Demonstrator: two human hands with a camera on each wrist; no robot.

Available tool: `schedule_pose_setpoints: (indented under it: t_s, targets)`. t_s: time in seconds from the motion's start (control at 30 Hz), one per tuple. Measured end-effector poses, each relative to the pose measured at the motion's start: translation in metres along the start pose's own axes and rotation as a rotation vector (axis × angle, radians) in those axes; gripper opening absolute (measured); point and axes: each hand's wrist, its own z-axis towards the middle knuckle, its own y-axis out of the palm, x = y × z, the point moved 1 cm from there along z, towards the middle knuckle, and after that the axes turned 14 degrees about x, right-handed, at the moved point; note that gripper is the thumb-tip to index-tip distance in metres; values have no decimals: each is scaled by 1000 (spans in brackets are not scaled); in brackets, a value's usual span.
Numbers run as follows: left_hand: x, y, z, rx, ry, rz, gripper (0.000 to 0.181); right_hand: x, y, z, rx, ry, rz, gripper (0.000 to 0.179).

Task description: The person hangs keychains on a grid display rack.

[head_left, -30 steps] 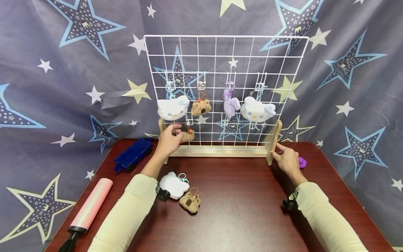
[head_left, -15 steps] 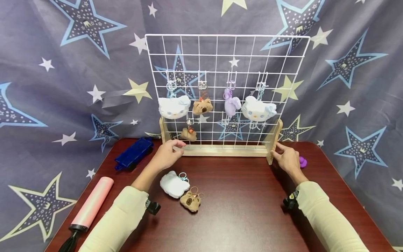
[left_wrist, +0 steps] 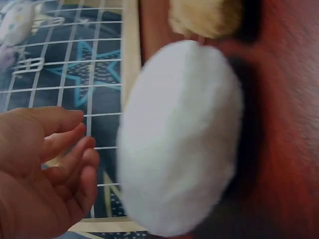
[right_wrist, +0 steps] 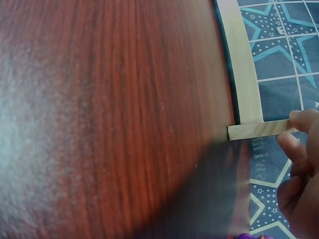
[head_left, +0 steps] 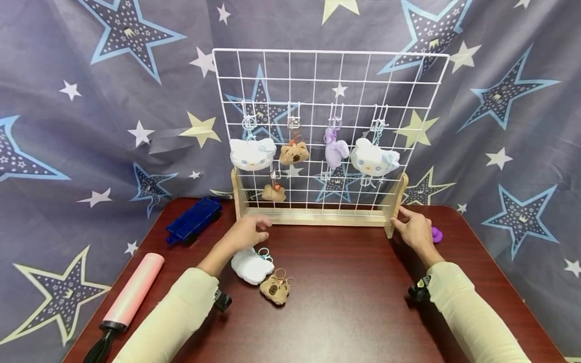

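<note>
My left hand (head_left: pixel 247 233) holds nothing; its fingers are loosely bent over the table, just behind a white plush keychain (head_left: pixel 251 266). In the left wrist view that white plush (left_wrist: pixel 182 139) looms large beside the fingers. A brown bear plush keychain (head_left: pixel 275 290) with metal rings lies next to it. My right hand (head_left: pixel 414 231) pinches the right wooden upright (head_left: pixel 396 206) of a white wire grid rack (head_left: pixel 313 79), with thumb and finger on either side of the wood (right_wrist: pixel 261 130). A small brown plush (head_left: pixel 274 193) hangs from a lower hook at the grid's left.
Along the grid's upper hooks hang two white cat plushes (head_left: pixel 252 154), a brown bear (head_left: pixel 294 153) and a purple plush (head_left: pixel 336 153). A blue tray (head_left: pixel 194 220) and a pink hand pump (head_left: pixel 135 292) lie at the left. Something purple (head_left: pixel 437 235) sits beyond my right hand.
My left hand has let go of the small brown plush on the lower hook and come down toward the white plush on the table. The right hand stays on the upright.
</note>
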Motion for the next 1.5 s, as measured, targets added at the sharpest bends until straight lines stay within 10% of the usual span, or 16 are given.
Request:
schedule_pose_setpoints:
  t_s: [0.37, 0.67, 1.5]
  targets:
    - [-5, 15, -5, -215, -70, 221, 25, 2, -1, 0, -6, 7, 1, 52]
    - [-8, 22, -7, -219, -208, 319, 23, 1, -1, 0, -6, 4, 0, 52]
    - [-10, 29, -8, -145, -241, 301, 27, -2, -2, 0, 4, 4, 12, 51]
